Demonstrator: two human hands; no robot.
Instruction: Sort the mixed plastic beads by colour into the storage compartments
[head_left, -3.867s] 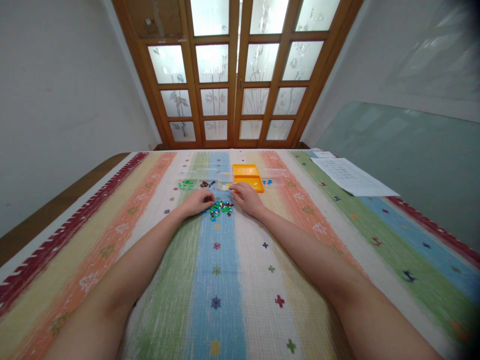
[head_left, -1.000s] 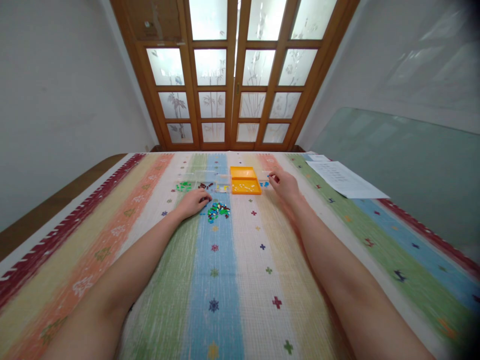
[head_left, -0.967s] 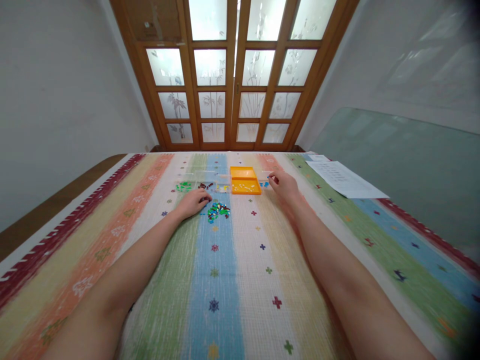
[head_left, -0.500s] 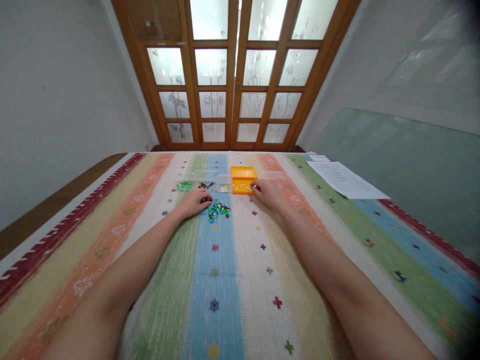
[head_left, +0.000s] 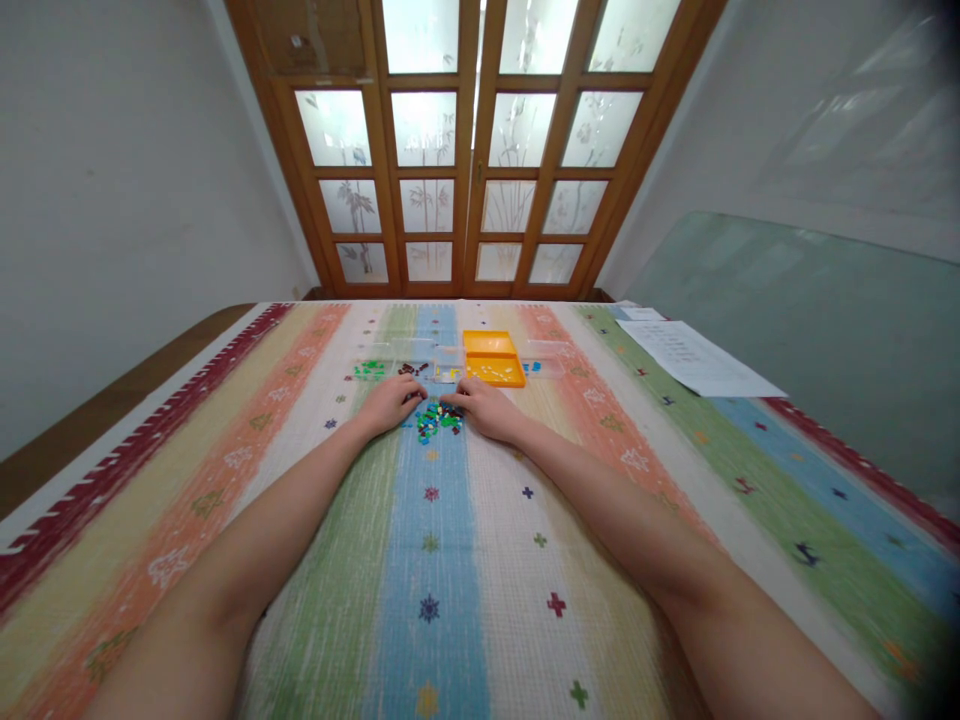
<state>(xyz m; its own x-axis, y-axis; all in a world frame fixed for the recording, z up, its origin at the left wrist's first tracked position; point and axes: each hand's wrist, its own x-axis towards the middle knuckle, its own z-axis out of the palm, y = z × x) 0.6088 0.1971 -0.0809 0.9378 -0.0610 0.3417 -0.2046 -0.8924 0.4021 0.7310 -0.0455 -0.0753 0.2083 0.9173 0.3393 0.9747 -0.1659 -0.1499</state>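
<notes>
A small heap of tiny coloured pieces (head_left: 436, 419) lies on the striped cloth. My left hand (head_left: 391, 402) rests at the heap's left edge with its fingers curled, and what they hold is too small to see. At the heap's right edge lies my right hand (head_left: 480, 408), fingertips together on the pieces. Just beyond the heap stands a row of small clear trays: green pieces (head_left: 370, 370), dark red pieces (head_left: 411, 368), yellow pieces (head_left: 448, 374) and blue pieces (head_left: 535, 366). An orange tray (head_left: 493, 358) with pale pieces sits in the row.
The striped cloth (head_left: 465, 560) covers the whole table. A printed paper sheet (head_left: 694, 355) lies at the far right. A glass pane (head_left: 825, 320) leans on the right wall. Wooden doors with frosted panes (head_left: 469, 150) stand behind the table.
My right hand has come back from the blue tray at the right end of the row, past the orange tray, to the heap. My left hand has stayed at the heap.
</notes>
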